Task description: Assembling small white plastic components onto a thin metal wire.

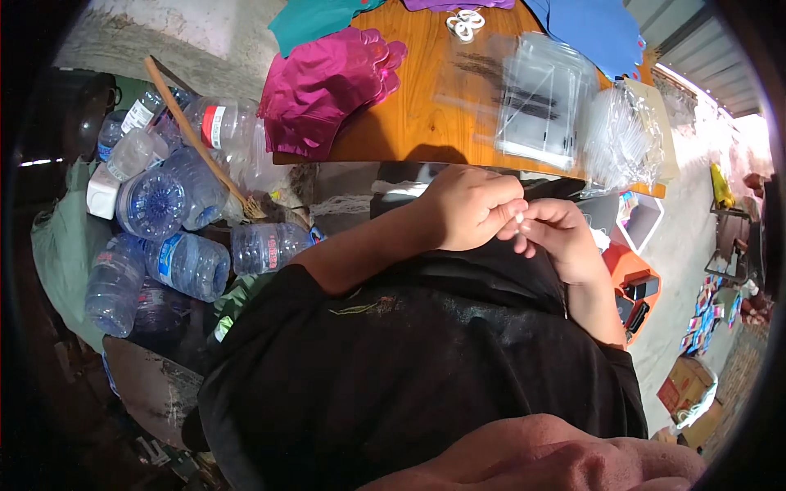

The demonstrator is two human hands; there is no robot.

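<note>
My left hand (473, 206) and my right hand (563, 233) meet in front of my body, just off the near edge of the wooden table (409, 135). The left fingers are curled in and the thumb presses against them. On the right hand, thumb and forefinger pinch close to the left fingertips. A tiny white bit (519, 218) shows between the two hands, too small to name. On the table beyond lie a stack of clear plastic bags (544, 102), shiny magenta scalloped pieces (323, 90) and a coil of white cord (465, 24).
Large empty plastic bottles (192, 266) are heaped at the left, with a wooden stick (184, 123) across them. Crinkled clear plastic (622, 139) sits at the table's right corner. Blue sheets (594, 37) and a teal piece (315, 20) lie farther back. An orange bin (626, 270) stands right.
</note>
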